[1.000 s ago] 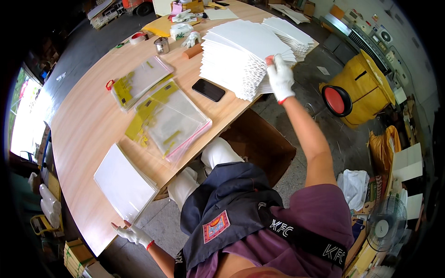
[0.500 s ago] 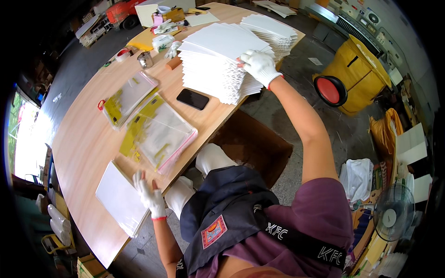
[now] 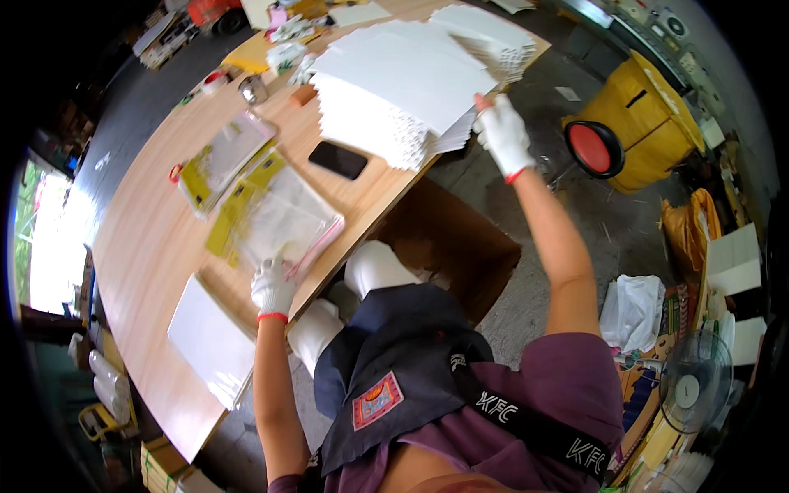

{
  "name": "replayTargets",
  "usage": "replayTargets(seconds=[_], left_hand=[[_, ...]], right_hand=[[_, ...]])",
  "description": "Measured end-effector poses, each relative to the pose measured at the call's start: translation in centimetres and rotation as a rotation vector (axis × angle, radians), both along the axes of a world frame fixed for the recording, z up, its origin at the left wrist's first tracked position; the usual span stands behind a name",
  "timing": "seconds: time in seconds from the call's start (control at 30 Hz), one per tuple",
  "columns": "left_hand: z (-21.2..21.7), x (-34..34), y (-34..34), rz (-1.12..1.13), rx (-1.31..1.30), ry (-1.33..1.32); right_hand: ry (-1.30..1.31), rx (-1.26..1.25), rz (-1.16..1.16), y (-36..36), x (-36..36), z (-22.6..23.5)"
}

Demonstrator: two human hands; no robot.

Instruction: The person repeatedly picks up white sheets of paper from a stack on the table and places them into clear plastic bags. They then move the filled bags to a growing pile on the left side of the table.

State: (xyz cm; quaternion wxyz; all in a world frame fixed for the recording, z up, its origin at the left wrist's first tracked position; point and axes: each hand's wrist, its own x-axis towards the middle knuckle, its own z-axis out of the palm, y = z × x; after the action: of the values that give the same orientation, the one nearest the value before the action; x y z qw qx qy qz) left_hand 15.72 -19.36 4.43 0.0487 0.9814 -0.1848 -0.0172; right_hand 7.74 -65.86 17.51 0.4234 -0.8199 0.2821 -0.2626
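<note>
My left hand [image 3: 274, 289], in a white glove with bare fingertips, has its fingers bunched at the near corner of a stack of clear plastic bags [image 3: 283, 218]. It appears to pinch the top bag's edge. My right hand [image 3: 503, 138], gloved the same way, is at the right edge of a tall stack of white sheets [image 3: 394, 70]. Its fingertips meet the edge of the top sheet, which juts out past those below; the grip is partly hidden. Left of my left hand lies a low pile of filled clear bags with white sheets [image 3: 212, 341].
Another stack of clear bags [image 3: 228, 156] lies farther left on the wooden table [image 3: 136, 246]. A black phone [image 3: 338, 160] sits near the white stack. Below the table edge stands an open cardboard box [image 3: 448, 242]. A red-topped stool [image 3: 590, 149] and yellow sack [image 3: 649, 123] stand right.
My left hand has moved from the filled pile up and right to the clear bags. My right hand has moved right to the stack's edge, and the top white sheet has shifted outward.
</note>
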Motion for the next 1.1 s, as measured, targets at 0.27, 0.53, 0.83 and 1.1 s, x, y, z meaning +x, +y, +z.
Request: replayTargets(seconds=[0.27, 0.53, 0.83, 1.1], left_hand=[[-1.6, 2.4, 1.8, 0.091, -0.040, 0.008], [-3.7, 0.2, 5.9, 0.122, -0.358, -0.087], [-2.9, -0.3, 6.1, 0.119, -0.500, 0.002], [-2.3, 0.2, 5.7, 0.220, -0.345, -0.196]], right_hand=[[-0.378, 0.901, 0.114, -8.9, 8.6, -2.6], [-0.250, 1.011, 0.304, 10.1, -1.1, -0.7], [0.097, 1.455, 0.625, 14.1, -5.3, -13.4], [0.060, 1.388, 0.590, 12.6, -6.8, -17.6]])
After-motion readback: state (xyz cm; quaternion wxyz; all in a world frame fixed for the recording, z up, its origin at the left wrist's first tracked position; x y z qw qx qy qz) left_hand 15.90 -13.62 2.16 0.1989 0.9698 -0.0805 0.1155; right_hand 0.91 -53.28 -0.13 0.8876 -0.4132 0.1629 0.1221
